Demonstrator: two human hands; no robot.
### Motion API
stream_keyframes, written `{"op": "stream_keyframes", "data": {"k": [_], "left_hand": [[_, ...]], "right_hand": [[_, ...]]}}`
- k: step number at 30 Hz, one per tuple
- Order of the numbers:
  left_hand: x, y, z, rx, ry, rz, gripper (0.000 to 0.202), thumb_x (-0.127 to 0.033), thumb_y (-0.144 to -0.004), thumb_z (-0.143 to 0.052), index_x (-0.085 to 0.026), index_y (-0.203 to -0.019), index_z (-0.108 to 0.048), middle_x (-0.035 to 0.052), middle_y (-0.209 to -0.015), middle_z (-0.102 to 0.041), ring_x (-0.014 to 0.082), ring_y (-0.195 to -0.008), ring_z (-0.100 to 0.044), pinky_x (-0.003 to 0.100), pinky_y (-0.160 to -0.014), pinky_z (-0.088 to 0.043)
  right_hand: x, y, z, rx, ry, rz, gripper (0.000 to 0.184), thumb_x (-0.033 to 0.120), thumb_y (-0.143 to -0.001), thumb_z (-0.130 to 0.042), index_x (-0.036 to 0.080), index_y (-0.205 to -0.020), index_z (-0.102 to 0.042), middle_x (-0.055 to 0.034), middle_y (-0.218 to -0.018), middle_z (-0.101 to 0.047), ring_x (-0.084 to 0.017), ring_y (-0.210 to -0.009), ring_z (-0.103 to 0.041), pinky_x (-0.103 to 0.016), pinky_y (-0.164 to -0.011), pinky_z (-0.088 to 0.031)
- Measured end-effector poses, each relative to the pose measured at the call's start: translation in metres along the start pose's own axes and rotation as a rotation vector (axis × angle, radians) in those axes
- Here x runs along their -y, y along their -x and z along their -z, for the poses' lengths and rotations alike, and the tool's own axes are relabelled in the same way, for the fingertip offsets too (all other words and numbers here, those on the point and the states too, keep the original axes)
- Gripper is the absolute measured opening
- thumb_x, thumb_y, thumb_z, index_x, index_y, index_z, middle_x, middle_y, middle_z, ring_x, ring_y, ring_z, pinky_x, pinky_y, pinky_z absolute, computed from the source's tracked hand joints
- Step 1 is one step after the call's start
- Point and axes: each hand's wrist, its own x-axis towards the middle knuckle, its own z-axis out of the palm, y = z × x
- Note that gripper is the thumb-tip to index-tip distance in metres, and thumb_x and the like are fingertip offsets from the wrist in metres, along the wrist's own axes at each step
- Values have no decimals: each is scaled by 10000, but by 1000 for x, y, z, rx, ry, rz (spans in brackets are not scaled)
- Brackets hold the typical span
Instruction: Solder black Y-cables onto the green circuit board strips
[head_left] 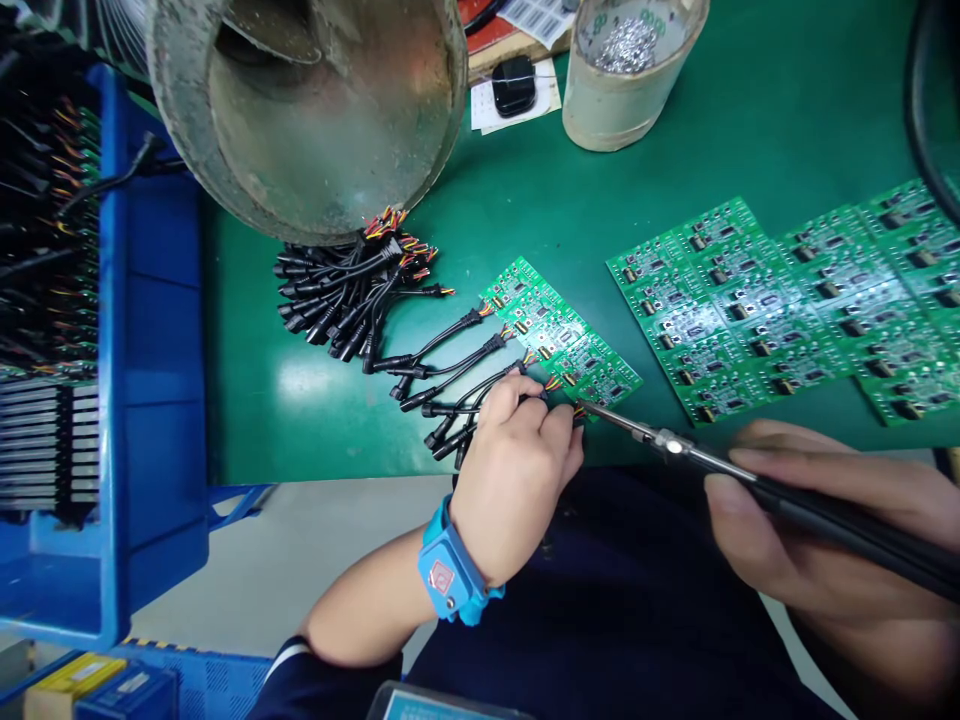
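the soldering iron (671, 445) is slim and rod-shaped, with a black handle, a shiny metal collar and a thin dark tip. its long axis runs from lower right to upper left, tip leading, and the tip meets the near corner of the strip of circuit boards (562, 335). the right hand (810, 530) has its grip closed round the handle like a pen. the left hand (517, 465), with a blue wrist strap (450, 575), has its grip pinched shut on a black cable (480, 400) just beside that corner, where the coloured leads reach the board.

the strip is flat, glossy green and studded with small parts, lying on the green tabletop (525, 190) near its front edge, long axis from upper left to lower right. soldered cables fan out from it to the lower left. a loose bundle of cables (337, 295) lies beyond them, and wider green panels (795, 300) lie to the right.
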Motion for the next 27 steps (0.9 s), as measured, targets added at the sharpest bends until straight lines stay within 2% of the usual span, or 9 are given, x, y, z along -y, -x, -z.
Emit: {"op": "stream_keyframes", "data": {"k": [3, 12, 19, 24, 27], "left_hand": [[0, -1, 1, 0, -10, -17, 142, -200, -854, -540, -102, -843, -642, 64, -685, -557, 236, -955, -509, 411, -939, -467], [0, -5, 4, 67, -68, -5, 175, -212, -863, -523, -97, -815, -646, 73, -694, -563, 245, -939, -508, 401, -887, -483], [-1, -6, 5, 66, -78, -7, 176, -209, -861, -525, -98, -807, -651, 75, -681, -565, 248, -923, -515, 403, -861, -488], [-2, -6, 4, 67, -69, -2, 159, -208, -860, -527, -107, -823, -645, 73, -691, -566, 247, -933, -509, 405, -865, -486], [-1, -6, 4, 77, -71, -1, 162, -211, -866, -518, -112, -829, -642, 72, -696, -565, 246, -933, -507, 405, -860, -486]], "right_hand": [[-1, -1, 1, 60, -83, 38, 122, 152, -783, -568, 231, -756, -480, 64, -505, -507, -57, -455, -482, -179, -418, -424], [-2, 0, 2, 98, -80, 65, 130, 163, -786, -565, 228, -710, -481, 48, -509, -497, -62, -460, -467, -190, -424, -428], [-5, -3, 4, 56, -99, 93, 145, 124, -775, -570, 241, -819, -495, 64, -506, -518, -76, -467, -502, -208, -430, -438], [-3, -4, 1, 73, -75, 56, 134, 174, -798, -564, 241, -722, -476, 58, -498, -497, -71, -444, -467, -211, -405, -419], [-8, 3, 2, 54, -103, 38, 107, 182, -788, -576, 257, -778, -500, 56, -511, -503, -85, -447, -479, -235, -396, -415]]}}
